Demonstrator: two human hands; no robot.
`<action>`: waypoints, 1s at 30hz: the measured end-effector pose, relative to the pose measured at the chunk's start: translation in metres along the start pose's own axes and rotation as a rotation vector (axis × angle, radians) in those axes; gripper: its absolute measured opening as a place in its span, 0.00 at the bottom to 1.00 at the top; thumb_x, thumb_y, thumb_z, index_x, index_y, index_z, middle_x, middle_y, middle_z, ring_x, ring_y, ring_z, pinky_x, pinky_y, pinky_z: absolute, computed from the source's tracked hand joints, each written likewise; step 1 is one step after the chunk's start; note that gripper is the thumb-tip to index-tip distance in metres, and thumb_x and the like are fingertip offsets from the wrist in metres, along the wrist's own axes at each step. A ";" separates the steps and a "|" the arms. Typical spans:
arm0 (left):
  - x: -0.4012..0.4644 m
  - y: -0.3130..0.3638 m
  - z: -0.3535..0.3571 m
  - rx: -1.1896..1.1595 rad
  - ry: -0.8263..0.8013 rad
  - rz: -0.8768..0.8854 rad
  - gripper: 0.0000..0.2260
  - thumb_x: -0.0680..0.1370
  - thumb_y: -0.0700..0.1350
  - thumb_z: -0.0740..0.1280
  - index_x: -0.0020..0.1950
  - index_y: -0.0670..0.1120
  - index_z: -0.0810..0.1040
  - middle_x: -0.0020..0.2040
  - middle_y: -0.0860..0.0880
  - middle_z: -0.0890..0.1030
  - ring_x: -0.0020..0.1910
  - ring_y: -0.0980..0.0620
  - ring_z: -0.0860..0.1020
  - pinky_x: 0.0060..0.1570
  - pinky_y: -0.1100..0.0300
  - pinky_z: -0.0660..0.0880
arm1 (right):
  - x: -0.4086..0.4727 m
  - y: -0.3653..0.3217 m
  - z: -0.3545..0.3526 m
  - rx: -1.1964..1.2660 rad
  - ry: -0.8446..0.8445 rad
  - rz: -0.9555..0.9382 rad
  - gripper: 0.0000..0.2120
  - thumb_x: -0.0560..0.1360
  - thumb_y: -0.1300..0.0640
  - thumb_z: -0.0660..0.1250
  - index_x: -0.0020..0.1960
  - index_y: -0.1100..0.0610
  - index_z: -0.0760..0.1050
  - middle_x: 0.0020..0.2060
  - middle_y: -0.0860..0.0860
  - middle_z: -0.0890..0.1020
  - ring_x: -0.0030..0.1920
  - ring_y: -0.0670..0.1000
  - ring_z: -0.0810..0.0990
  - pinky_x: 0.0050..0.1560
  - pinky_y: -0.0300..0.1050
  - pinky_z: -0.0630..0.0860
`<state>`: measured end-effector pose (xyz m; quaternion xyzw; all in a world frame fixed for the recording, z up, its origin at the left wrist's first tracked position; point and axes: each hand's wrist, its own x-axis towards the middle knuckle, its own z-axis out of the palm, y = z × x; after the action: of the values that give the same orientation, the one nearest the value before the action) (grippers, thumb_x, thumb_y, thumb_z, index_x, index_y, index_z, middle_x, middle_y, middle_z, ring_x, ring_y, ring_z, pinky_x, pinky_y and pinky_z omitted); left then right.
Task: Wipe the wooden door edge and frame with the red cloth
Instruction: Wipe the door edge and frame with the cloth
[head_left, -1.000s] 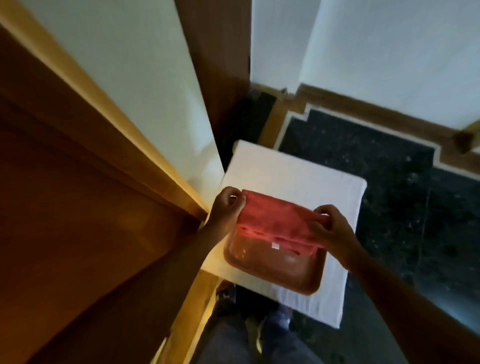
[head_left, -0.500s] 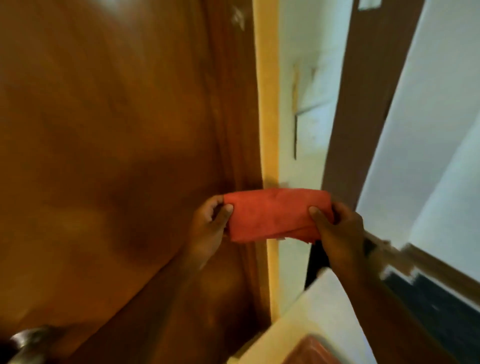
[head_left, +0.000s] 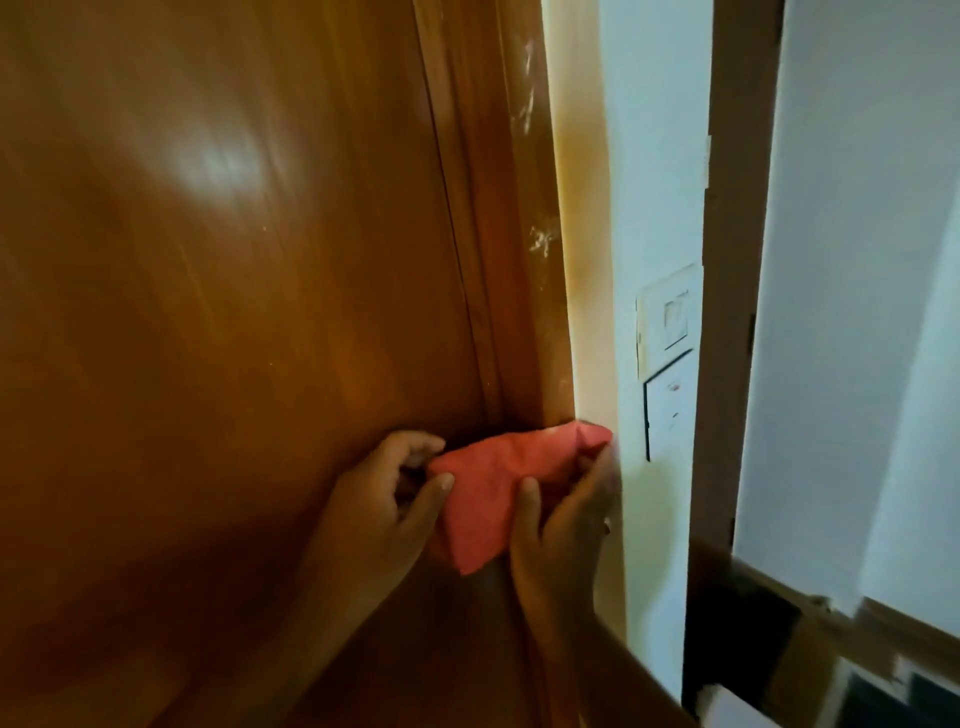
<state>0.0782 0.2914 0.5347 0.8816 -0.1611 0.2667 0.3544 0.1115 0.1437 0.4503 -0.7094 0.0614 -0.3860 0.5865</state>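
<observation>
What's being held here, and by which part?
The red cloth, held by both: left hand pinches its left end, right hand grips its right side.

Clearance around your hands: wooden door (head_left: 208, 312) closes off the left; door frame (head_left: 514, 260) runs upward with nothing across it — free passage above the red cloth (head_left: 493, 493). To your right, white wall (head_left: 649, 156) carries switch plates (head_left: 667, 317) — flat obstacles beside the frame.
</observation>
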 end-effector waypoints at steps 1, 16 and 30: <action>0.007 0.007 -0.008 0.127 0.000 0.074 0.14 0.74 0.62 0.63 0.58 0.62 0.75 0.54 0.62 0.81 0.53 0.64 0.80 0.47 0.64 0.74 | -0.003 -0.002 0.005 -0.072 -0.020 -0.016 0.39 0.79 0.48 0.64 0.81 0.57 0.48 0.78 0.61 0.61 0.76 0.61 0.63 0.72 0.58 0.66; 0.174 0.090 -0.114 1.197 0.597 0.309 0.35 0.80 0.65 0.51 0.81 0.47 0.50 0.81 0.37 0.49 0.80 0.35 0.47 0.74 0.30 0.44 | 0.091 -0.102 0.033 -0.321 0.021 -0.538 0.48 0.72 0.40 0.67 0.80 0.59 0.45 0.79 0.65 0.57 0.76 0.68 0.59 0.71 0.65 0.62; 0.178 0.084 -0.114 1.232 0.649 0.357 0.35 0.80 0.65 0.49 0.81 0.47 0.51 0.81 0.36 0.50 0.80 0.35 0.47 0.73 0.30 0.43 | 0.109 -0.038 0.016 -0.677 0.082 -0.918 0.29 0.78 0.54 0.62 0.73 0.69 0.65 0.72 0.70 0.66 0.65 0.70 0.76 0.58 0.64 0.77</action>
<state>0.1413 0.2971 0.7537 0.7579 -0.0094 0.6118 -0.2263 0.1828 0.1092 0.5355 -0.7962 -0.1098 -0.5872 0.0958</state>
